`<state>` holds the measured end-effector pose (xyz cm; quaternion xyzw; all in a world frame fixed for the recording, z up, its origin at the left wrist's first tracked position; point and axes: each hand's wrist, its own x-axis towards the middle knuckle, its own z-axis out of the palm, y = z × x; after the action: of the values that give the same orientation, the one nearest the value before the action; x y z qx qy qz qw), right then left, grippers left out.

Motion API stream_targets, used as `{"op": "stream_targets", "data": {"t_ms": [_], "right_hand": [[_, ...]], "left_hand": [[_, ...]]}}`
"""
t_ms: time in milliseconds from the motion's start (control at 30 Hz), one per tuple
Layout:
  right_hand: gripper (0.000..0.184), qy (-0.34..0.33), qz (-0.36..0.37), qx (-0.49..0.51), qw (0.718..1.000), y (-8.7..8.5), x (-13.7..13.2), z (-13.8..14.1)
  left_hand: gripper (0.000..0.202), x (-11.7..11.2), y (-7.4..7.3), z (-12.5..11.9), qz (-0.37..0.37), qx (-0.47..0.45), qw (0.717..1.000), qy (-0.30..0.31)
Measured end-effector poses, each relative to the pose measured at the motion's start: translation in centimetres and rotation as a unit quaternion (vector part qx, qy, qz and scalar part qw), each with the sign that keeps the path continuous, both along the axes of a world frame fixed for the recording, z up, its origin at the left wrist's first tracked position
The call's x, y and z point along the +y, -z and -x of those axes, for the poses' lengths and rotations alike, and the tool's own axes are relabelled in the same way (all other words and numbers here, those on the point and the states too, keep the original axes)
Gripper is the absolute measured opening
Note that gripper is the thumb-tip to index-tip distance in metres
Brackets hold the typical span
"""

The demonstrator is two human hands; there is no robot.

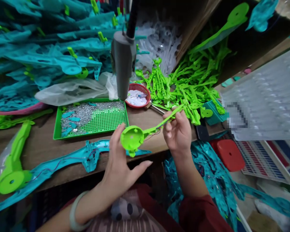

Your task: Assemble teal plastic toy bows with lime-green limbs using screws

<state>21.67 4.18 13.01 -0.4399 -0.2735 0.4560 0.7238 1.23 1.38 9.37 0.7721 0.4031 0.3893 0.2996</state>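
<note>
A bright green plastic part [132, 138] with a round cup at one end and a long narrow arm is held above the bench. My right hand [178, 130] pinches that arm near its far end, and thin wires show along it. At the cup's left edge, my left hand [118, 164] has its fingers stretched out and its thumb spread; whether it touches the cup is unclear. Below lies a long turquoise plastic part [70, 158] with a dark wire, its left end by another green part [13, 183]. A grey electric screwdriver [122, 64] hangs overhead.
A green perforated tray [108, 120] holds many small screws and turquoise pieces. Behind it are a red basket [138, 87] of white pieces and a plastic bag [74, 91]. Turquoise parts [50, 61] and green parts [190, 90] are piled around. A red stool [230, 154] stands right.
</note>
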Motion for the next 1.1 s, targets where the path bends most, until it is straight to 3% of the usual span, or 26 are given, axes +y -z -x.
{"op": "stream_targets", "data": {"t_ms": [100,167,267,367,467,667,833,900,967,1033,1100], "right_hand": [[0.022,0.015,-0.053,-0.036,0.998,-1.6,0.0,0.5],[0.021,0.042,-0.045,-0.047,0.997,-1.3,0.4,0.0],[0.025,0.035,0.066,-0.048,0.996,1.6,1.2,-1.3],[0.033,-0.004,0.187,-0.028,0.982,5.9,1.4,-2.0],[0.038,-0.029,0.233,-0.016,0.972,8.9,1.4,-2.0],[0.041,-0.076,0.239,-0.036,0.967,9.3,2.0,-2.7],[0.042,-0.108,0.253,-0.089,0.957,9.6,2.4,-3.8],[0.038,-0.116,0.266,-0.158,0.944,9.8,2.2,-4.1],[0.034,-0.059,0.246,-0.298,0.920,9.7,1.5,-4.2],[0.028,0.008,0.170,-0.460,0.871,9.5,0.5,-3.9],[0.017,-0.008,0.061,-0.578,0.814,9.2,-0.7,-3.4]], "left_hand": [[0.048,0.7,-0.7,-1.0,0.153,-0.054,0.981,0.107],[0.026,0.6,-0.6,-0.8,0.212,-0.093,0.968,0.100],[0.011,0.5,0.6,0.7,0.133,-0.059,0.989,0.014],[0.008,1.1,2.7,2.2,0.003,0.052,0.999,0.011],[0.014,1.9,4.3,2.9,-0.064,0.172,0.983,0.007],[0.018,1.4,4.9,2.8,-0.086,0.227,0.967,0.072],[0.020,1.6,4.5,2.1,-0.074,0.246,0.966,0.035],[0.020,1.9,4.4,2.1,-0.062,0.267,0.960,0.050],[0.021,2.0,4.5,2.4,-0.062,0.274,0.957,0.069],[0.022,1.9,4.6,2.7,-0.058,0.260,0.962,0.067],[0.021,1.9,4.8,2.9,-0.048,0.236,0.969,0.061]]}}
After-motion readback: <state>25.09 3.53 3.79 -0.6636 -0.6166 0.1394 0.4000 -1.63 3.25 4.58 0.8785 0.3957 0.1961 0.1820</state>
